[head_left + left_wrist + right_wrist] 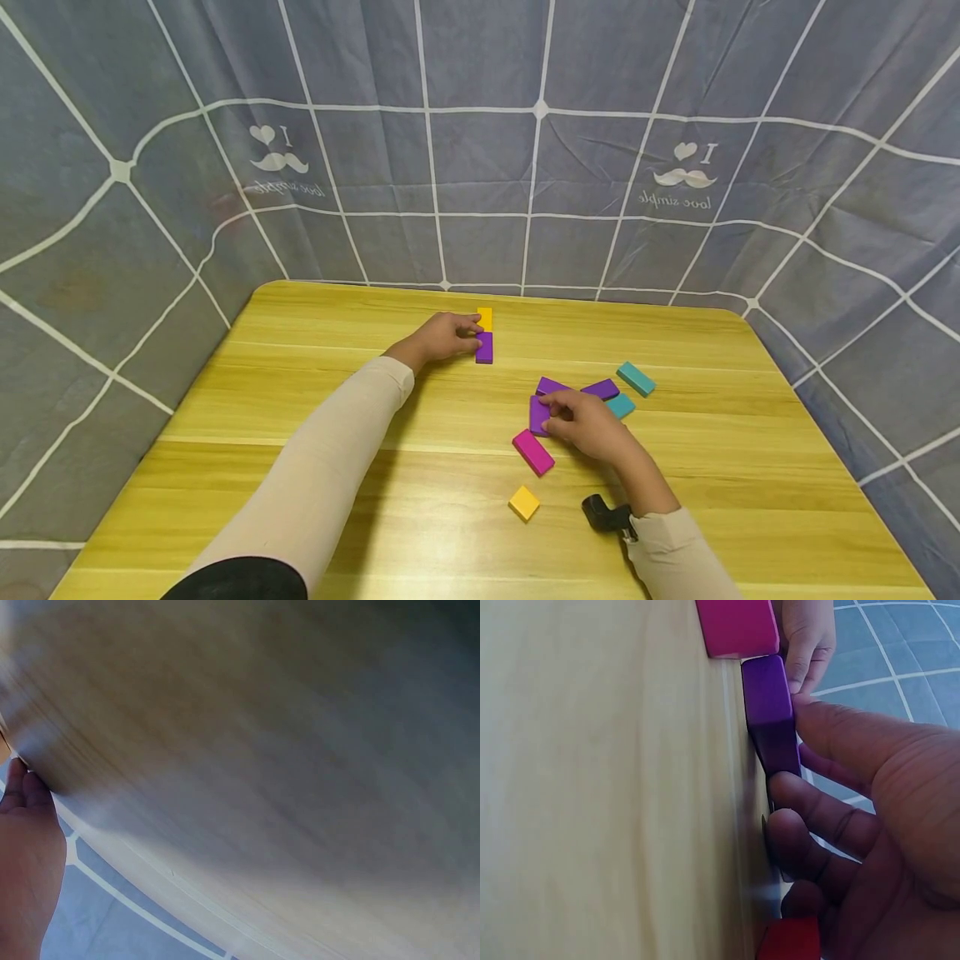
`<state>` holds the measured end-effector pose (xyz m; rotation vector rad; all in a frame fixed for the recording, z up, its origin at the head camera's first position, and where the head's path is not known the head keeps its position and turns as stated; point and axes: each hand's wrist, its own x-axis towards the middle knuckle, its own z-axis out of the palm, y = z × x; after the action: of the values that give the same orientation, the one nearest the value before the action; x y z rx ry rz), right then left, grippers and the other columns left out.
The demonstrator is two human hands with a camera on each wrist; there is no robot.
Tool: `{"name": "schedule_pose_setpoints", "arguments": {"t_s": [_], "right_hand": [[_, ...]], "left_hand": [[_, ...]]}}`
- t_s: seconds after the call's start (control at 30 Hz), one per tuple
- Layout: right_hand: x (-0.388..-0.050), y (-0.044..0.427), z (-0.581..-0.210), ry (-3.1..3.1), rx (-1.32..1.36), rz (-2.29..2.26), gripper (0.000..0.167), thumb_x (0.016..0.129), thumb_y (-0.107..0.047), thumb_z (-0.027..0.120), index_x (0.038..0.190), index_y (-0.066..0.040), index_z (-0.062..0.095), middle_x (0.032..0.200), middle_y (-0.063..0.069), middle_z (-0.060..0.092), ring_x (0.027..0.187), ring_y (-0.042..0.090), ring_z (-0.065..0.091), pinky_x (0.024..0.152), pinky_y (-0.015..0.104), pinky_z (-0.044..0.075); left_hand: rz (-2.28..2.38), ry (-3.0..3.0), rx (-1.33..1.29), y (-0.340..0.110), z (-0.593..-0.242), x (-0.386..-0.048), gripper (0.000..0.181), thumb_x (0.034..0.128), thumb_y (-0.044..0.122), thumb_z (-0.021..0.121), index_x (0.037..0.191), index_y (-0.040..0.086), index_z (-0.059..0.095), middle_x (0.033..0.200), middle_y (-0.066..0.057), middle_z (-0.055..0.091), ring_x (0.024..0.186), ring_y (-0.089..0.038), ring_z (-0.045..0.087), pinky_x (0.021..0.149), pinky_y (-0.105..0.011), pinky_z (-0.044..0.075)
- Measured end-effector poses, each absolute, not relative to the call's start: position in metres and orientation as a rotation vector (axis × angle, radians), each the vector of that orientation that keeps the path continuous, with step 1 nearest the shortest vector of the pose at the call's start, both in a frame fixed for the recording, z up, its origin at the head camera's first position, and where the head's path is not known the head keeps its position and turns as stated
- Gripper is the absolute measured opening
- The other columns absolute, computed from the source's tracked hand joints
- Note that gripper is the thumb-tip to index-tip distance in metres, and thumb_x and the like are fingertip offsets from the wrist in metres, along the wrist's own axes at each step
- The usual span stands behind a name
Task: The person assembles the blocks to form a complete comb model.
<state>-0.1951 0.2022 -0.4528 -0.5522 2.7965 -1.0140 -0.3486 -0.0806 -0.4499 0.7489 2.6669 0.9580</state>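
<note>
My left hand is at the far middle of the table. Its fingertips touch the left side of a yellow block and a purple block set end to end. In the left wrist view the left hand shows only at the edge. My right hand pinches another purple block between thumb and fingers, also visible as a purple block in the right wrist view. Two more purple blocks, one at left and one at right, lie just beyond this hand.
Near the right hand lie a pink block, a small yellow block and two teal blocks. A red block shows under the fingers in the right wrist view. A grey curtain surrounds the wooden table.
</note>
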Motion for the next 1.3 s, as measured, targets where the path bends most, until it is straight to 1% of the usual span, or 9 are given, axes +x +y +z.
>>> {"name": "schedule_pose_setpoints", "arguments": {"t_s": [0.47,0.63,0.77,0.87,1.07,1.3], "right_hand": [[-0.196,0.193,-0.451,2.793,-0.492,-1.009,0.037,0.092,-0.014,0.071,0.128,-0.009,0.067,0.094,-0.004,0.065,0.09,0.015,0.058,0.083,0.039,0.05],[-0.199,0.189,-0.452,2.791,-0.511,-1.016,0.038,0.092,-0.013,0.07,0.13,-0.008,0.067,0.091,-0.005,0.063,0.086,0.015,0.057,0.081,0.037,0.049],[-0.201,0.186,-0.453,2.771,-0.505,-1.041,0.038,0.092,-0.012,0.07,0.13,-0.007,0.066,0.087,-0.004,0.059,0.081,0.016,0.053,0.075,0.035,0.046],[-0.203,0.183,-0.453,2.763,-0.494,-1.048,0.038,0.092,-0.011,0.07,0.129,-0.006,0.067,0.086,-0.003,0.057,0.08,0.017,0.051,0.072,0.034,0.044],[-0.208,0.181,-0.452,2.757,-0.52,-1.042,0.037,0.092,-0.012,0.069,0.128,-0.004,0.066,0.089,-0.002,0.059,0.083,0.018,0.052,0.075,0.033,0.045],[-0.214,0.179,-0.449,2.727,-0.532,-1.021,0.037,0.093,-0.012,0.068,0.129,-0.006,0.066,0.088,-0.002,0.058,0.081,0.017,0.051,0.072,0.032,0.044]], "left_hand": [[0.973,2.652,0.74,-0.08,-0.449,-0.348,0.037,0.0935,0.022,0.069,0.126,0.005,0.069,0.149,-0.006,0.048,0.141,-0.027,0.039,0.118,-0.039,0.027],[0.99,2.648,0.735,-0.08,-0.449,-0.348,0.036,0.0933,0.021,0.07,0.126,0.005,0.069,0.148,-0.006,0.049,0.141,-0.027,0.04,0.117,-0.038,0.028],[0.992,2.649,0.731,-0.08,-0.449,-0.347,0.036,0.0933,0.022,0.07,0.125,0.005,0.069,0.148,-0.006,0.049,0.141,-0.027,0.04,0.117,-0.037,0.027],[0.985,2.653,0.72,-0.08,-0.448,-0.347,0.037,0.0934,0.023,0.07,0.126,0.005,0.069,0.148,-0.005,0.049,0.141,-0.026,0.039,0.117,-0.038,0.027],[0.987,2.654,0.715,-0.08,-0.449,-0.347,0.037,0.0934,0.023,0.07,0.125,0.005,0.069,0.148,-0.005,0.049,0.141,-0.026,0.039,0.117,-0.038,0.027],[0.989,2.652,0.733,-0.081,-0.452,-0.348,0.035,0.0941,0.023,0.069,0.125,0.006,0.07,0.149,-0.005,0.048,0.141,-0.027,0.039,0.117,-0.038,0.027]]}}
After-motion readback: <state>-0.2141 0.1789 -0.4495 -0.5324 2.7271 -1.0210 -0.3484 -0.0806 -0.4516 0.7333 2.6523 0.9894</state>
